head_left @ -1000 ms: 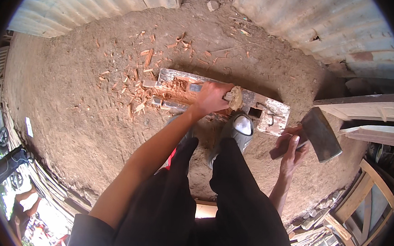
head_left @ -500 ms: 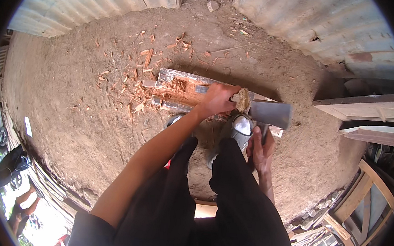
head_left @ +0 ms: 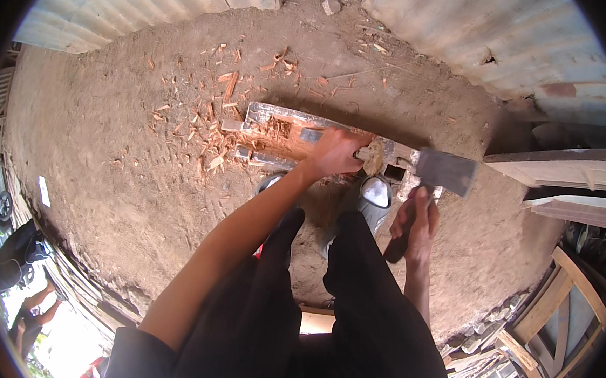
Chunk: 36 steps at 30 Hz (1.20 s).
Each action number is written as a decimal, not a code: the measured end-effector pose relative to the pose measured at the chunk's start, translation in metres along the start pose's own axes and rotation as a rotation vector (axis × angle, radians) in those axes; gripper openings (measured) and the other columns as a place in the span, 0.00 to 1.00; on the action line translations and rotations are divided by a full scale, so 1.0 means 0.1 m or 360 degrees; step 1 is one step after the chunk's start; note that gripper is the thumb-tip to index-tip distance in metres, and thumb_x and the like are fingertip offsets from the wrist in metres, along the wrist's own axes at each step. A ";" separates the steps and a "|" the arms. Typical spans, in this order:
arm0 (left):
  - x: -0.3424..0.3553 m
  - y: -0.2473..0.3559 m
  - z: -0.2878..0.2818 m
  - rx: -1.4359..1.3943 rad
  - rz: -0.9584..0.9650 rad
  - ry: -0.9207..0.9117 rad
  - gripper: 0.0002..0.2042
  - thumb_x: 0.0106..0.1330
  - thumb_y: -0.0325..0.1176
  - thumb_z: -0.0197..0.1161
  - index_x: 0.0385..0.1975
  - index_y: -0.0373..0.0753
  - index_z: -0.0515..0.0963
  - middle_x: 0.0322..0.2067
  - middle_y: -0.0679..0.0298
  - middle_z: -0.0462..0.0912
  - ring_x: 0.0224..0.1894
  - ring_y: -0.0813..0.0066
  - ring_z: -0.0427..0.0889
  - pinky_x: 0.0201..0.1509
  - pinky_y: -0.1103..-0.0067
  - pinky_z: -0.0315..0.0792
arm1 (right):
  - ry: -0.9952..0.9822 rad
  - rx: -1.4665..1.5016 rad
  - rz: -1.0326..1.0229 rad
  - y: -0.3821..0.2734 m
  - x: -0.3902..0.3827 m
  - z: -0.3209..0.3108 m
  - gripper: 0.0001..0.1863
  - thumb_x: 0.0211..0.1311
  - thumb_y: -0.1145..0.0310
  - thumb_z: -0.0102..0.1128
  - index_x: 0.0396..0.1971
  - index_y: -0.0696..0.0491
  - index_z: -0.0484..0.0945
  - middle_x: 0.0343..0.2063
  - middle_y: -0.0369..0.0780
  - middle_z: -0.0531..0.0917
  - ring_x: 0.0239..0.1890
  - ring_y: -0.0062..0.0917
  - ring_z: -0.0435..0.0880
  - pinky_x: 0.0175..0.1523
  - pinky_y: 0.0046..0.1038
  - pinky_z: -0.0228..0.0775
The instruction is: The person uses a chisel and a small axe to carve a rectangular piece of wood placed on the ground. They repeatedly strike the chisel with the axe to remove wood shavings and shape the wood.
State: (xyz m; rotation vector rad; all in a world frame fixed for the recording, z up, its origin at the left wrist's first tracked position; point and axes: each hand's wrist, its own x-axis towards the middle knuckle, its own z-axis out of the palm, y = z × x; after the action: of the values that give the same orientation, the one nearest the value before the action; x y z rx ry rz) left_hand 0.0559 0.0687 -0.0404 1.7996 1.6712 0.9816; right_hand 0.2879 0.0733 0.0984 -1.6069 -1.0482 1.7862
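Note:
My left hand (head_left: 337, 151) is closed around a chisel with a pale, battered wooden top (head_left: 374, 159); its flat metal blade (head_left: 311, 135) lies at a hollowed, orange-brown cavity in a weathered timber (head_left: 263, 157) on the dirt. My right hand (head_left: 417, 218) grips the handle of a hammer-like tool with a broad dark metal head (head_left: 446, 172), slightly blurred over the timber's right end, just right of the chisel top. My feet in grey shoes (head_left: 376, 201) stand against the timber's near side, below a dark rectangular opening (head_left: 394, 171).
Wood chips (head_left: 229, 85) litter the dirt (head_left: 95, 139) left of and beyond the timber. Corrugated metal sheets (head_left: 495, 48) border the far side. Pale panels (head_left: 564, 172) and a wooden frame (head_left: 580, 293) lie at right. Another person's limbs (head_left: 35, 321) show at lower left.
The hammer-like tool swung left from out at the right to the chisel top, then moved slightly back right. My left hand shifted a little rightward early, still on the chisel.

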 end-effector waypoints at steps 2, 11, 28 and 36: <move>0.03 0.02 0.01 -0.0017 -0.0001 0.0050 0.22 0.45 0.34 0.68 0.45 0.41 0.84 0.26 0.50 0.85 0.32 0.49 0.87 0.38 0.59 0.80 | 0.0127 0.0121 -0.0107 0.05 0.00 0.07 0.17 0.82 0.53 0.51 0.41 0.53 0.71 0.16 0.33 0.71 0.12 0.17 0.69 0.15 0.22 0.62; -0.08 -0.15 0.03 0.0096 -0.0020 0.0015 0.18 0.42 0.34 0.71 0.38 0.41 0.85 0.27 0.54 0.87 0.31 0.50 0.87 0.36 0.61 0.79 | -0.0195 -0.0689 -0.0297 -0.06 0.03 -0.01 0.21 0.81 0.49 0.53 0.39 0.55 0.73 0.17 0.32 0.71 0.15 0.14 0.69 0.18 0.21 0.61; -0.05 -0.03 0.04 0.0064 -0.0079 -0.0019 0.17 0.45 0.34 0.69 0.38 0.41 0.83 0.28 0.51 0.86 0.34 0.48 0.87 0.37 0.57 0.79 | -0.0069 -0.0438 -0.0075 0.05 -0.15 -0.03 0.22 0.80 0.50 0.54 0.41 0.58 0.73 0.18 0.34 0.71 0.13 0.17 0.69 0.17 0.23 0.62; 0.05 0.38 0.20 -0.0179 -0.0041 -0.0049 0.14 0.44 0.33 0.70 0.33 0.39 0.80 0.23 0.50 0.83 0.31 0.45 0.85 0.37 0.56 0.78 | 0.0053 -0.0375 -0.0256 -0.08 -0.21 -0.17 0.23 0.81 0.50 0.52 0.42 0.59 0.74 0.16 0.35 0.72 0.12 0.18 0.71 0.17 0.23 0.62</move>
State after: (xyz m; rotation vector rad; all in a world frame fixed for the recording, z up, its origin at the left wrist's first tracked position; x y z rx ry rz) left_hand 0.0951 0.0711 -0.0224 1.7076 1.5849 1.0111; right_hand 0.3074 0.0649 0.1167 -1.6286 -1.3737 1.5730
